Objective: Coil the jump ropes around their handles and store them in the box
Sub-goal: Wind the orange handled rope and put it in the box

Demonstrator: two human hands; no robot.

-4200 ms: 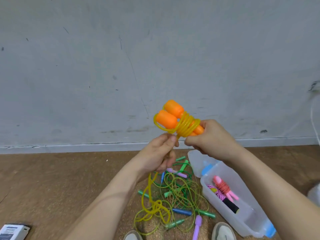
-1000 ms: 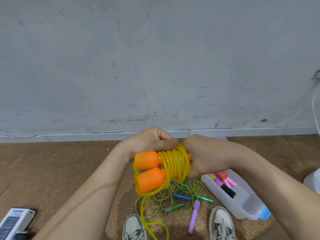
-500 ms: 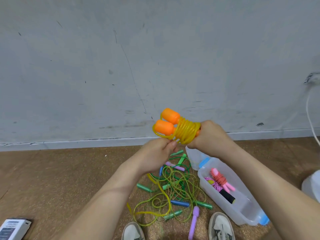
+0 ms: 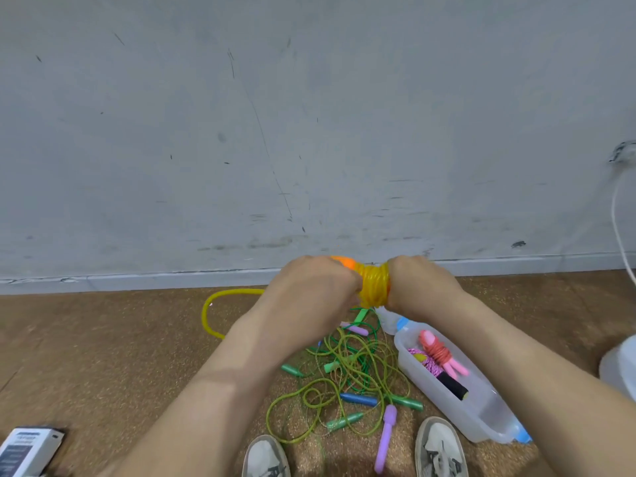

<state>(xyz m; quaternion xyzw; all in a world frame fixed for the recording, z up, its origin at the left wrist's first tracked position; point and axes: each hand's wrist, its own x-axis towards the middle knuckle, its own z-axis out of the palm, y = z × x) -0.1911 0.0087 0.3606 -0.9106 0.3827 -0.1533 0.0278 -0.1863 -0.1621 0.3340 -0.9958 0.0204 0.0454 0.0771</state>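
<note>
Both hands hold an orange-handled jump rope with yellow cord coiled tightly round its handles. My right hand grips the handle end at the right. My left hand covers the orange handle tips and holds the yellow cord, whose loose tail loops out to the left. On the floor below lies a tangle of green jump ropes with green, blue and purple handles. A clear plastic box at the right holds a coiled pink and red rope.
A grey wall stands close ahead above a brown cork-like floor. Two shoes show at the bottom edge. A small printed carton lies at bottom left. A white cable and a white object are at the right edge.
The bundle has dropped lower and levelled out. My left hand has come up over the orange handle tips, and the yellow tail now swings out to the left.
</note>
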